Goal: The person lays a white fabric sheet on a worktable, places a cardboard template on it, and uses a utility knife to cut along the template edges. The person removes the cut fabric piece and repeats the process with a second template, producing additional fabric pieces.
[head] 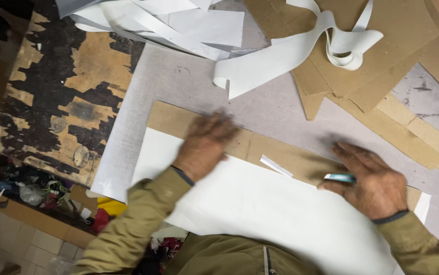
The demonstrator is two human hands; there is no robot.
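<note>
A large white sheet (275,209) lies over a long brown cardboard piece (280,153) on a grey work surface (189,86). My left hand (205,145) presses flat on the sheet's upper edge and the cardboard, blurred by motion. My right hand (372,179) rests at the sheet's right end, fingers curled around a small light-blue tool (339,177), perhaps a cutter. A narrow white paper sliver (276,166) lies on the cardboard between the two hands.
White paper strips (301,48) and offcuts (178,23) pile at the top. Stacked brown cardboard pieces (382,46) lie top right. A worn, peeling tabletop (61,102) sits left. Scraps and rubbish (41,191) litter the tiled floor below the table edge.
</note>
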